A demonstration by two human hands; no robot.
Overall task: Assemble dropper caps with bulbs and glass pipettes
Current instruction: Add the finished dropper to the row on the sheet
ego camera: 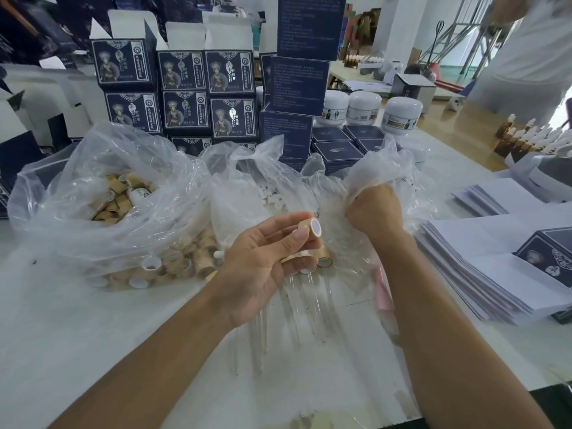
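Bamboo-toned dropper cap (310,228) pinched in the left hand (263,267) fingers, while the right hand (373,212) fingers clench a clear plastic bag (390,171) above glass pipettes (291,311) on the tabletop (93,335).

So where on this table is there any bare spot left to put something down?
The white table is bare at the near left, in front of the bag of caps. Another bare strip lies between the right forearm and the stack of flat cartons. Glass pipettes fill the middle; bags and boxes crowd the back.
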